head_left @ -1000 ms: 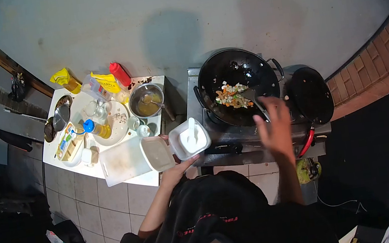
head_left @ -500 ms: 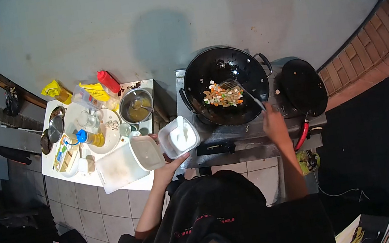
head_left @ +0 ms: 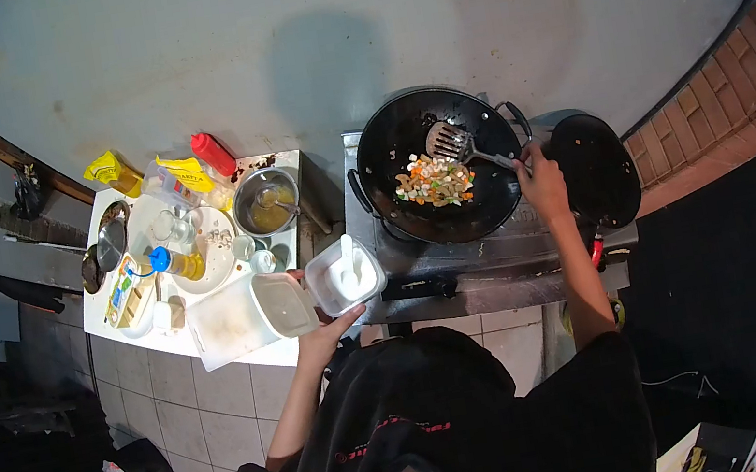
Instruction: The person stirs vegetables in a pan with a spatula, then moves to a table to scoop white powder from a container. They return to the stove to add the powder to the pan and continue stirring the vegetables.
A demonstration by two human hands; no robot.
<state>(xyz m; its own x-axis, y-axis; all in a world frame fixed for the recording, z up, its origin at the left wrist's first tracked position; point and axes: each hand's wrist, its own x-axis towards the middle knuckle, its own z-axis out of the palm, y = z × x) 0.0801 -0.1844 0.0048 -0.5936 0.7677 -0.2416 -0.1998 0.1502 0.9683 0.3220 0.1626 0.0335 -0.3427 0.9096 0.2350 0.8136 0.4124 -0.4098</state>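
My right hand (head_left: pixel 541 182) is wrapped around the handle of a slotted spatula (head_left: pixel 451 143). Its slotted head is inside a black wok (head_left: pixel 500 203), just above a heap of diced vegetables and white cubes (head_left: pixel 433 181). My left hand (head_left: pixel 324 332) grips a clear plastic container (head_left: pixel 372 288) by its side, with the fingers partly hidden behind it. In that container are white powder or grains and a white spoon (head_left: pixel 346 252). A translucent lid (head_left: pixel 286 304) stands tilted beside the container, next to my left hand.
A black frying pan (head_left: pixel 595 169) with a red handle sits right of the wok on the stove (head_left: pixel 521 278). On the white table (head_left: pixel 288 166) are a metal bowl (head_left: pixel 242 207), a cutting board (head_left: pixel 227 325), a blue-capped oil bottle (head_left: pixel 179 263), a red squeeze bottle (head_left: pixel 212 155) and a plate (head_left: pixel 223 277).
My right hand has moved up and right, lifting the spatula's head off the food toward the wok's back. My left hand still holds the container, slightly lower.
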